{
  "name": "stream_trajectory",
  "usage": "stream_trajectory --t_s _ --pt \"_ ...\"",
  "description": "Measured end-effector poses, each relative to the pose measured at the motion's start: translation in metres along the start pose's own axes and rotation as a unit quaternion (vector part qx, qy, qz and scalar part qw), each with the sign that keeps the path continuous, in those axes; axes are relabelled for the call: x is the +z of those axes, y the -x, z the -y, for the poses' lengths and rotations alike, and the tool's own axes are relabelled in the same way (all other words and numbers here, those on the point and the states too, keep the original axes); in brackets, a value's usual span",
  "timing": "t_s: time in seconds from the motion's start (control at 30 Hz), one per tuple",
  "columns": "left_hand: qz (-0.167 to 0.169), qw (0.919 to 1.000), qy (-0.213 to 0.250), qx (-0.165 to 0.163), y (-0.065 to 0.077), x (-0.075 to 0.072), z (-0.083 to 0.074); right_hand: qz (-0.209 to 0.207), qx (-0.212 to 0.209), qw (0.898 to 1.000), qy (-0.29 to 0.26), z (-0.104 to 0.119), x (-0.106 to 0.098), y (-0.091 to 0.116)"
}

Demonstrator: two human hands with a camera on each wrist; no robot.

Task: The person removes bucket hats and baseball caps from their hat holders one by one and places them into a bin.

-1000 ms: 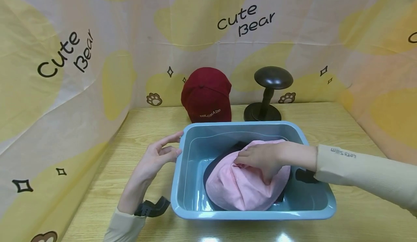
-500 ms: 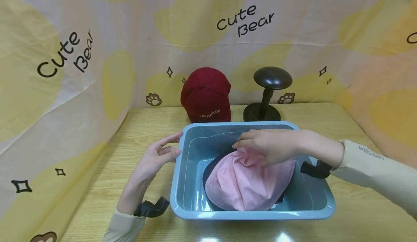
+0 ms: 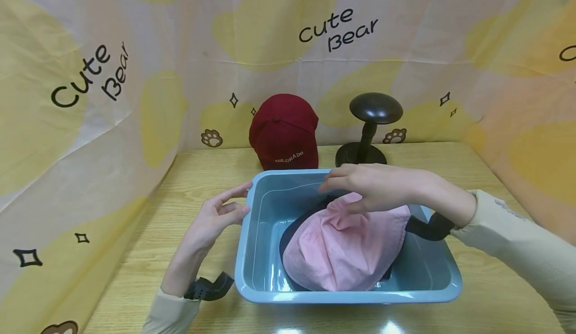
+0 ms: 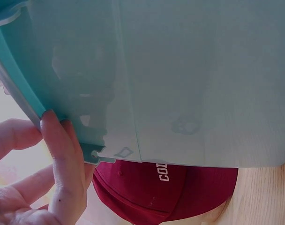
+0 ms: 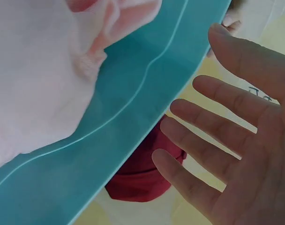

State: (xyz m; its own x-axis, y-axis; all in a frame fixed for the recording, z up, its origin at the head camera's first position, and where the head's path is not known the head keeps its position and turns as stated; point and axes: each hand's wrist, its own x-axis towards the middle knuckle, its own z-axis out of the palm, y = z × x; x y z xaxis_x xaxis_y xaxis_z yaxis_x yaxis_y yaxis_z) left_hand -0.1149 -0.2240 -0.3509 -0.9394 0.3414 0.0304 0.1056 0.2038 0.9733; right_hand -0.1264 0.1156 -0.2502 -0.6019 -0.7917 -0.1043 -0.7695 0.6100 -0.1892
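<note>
A blue plastic basin (image 3: 438,274) stands at the front middle of the table in the head view. Inside it lies a crumpled pink cloth hat (image 3: 330,254), partly covering a dark hat (image 3: 297,226). My left hand (image 3: 220,214) grips the basin's left rim, thumb and fingers on the lip; the left wrist view shows the fingertips (image 4: 49,119) against the outer wall. Over the back part of the pink hat hovers my right hand (image 3: 375,184), holding nothing. Its fingers are straight and spread in the right wrist view, beside the basin's wall.
Behind the basin sits a maroon baseball cap (image 3: 284,131) lettered COLORADO. To its right is a dark hat stand (image 3: 376,109) with a domed top. A printed cloth (image 3: 270,34) hangs along the back and sides of the wooden table (image 3: 207,169).
My right hand has let go of the pink hat and risen toward the basin's back edge. The hat's right brim has lifted and spread out. My left hand stays at the rim.
</note>
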Motion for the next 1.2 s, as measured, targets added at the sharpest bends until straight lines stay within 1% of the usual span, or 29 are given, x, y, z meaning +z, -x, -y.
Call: stream_trajectory --t_s 0.27,0.5,0.73,0.9,0.97,1.07,1.2 --pt "0.000 1.0000 -0.001 0.004 0.001 0.000 0.000 -0.040 0.006 0.999 0.022 0.002 -0.010 -0.006" --pt "0.000 1.0000 0.001 0.003 0.001 0.000 0.000 -0.071 0.022 0.997 0.012 0.004 -0.019 -0.011" --pt "0.001 1.0000 0.001 0.001 0.001 -0.001 0.001 -0.097 0.007 0.995 0.003 0.008 -0.028 -0.021" --pt "0.003 1.0000 0.001 0.002 0.002 -0.002 0.001 -0.110 0.033 0.993 -0.003 0.014 -0.036 -0.027" --pt "0.003 1.0000 0.002 0.003 0.003 -0.003 0.000 -0.118 0.036 0.992 -0.004 0.016 -0.039 -0.030" --pt "0.004 1.0000 0.003 0.005 0.003 -0.004 0.000 -0.135 0.021 0.991 -0.005 0.015 -0.043 -0.036" --pt "0.007 0.9999 0.003 0.007 0.004 -0.005 0.000 -0.157 0.003 0.987 -0.027 0.010 -0.047 -0.043"
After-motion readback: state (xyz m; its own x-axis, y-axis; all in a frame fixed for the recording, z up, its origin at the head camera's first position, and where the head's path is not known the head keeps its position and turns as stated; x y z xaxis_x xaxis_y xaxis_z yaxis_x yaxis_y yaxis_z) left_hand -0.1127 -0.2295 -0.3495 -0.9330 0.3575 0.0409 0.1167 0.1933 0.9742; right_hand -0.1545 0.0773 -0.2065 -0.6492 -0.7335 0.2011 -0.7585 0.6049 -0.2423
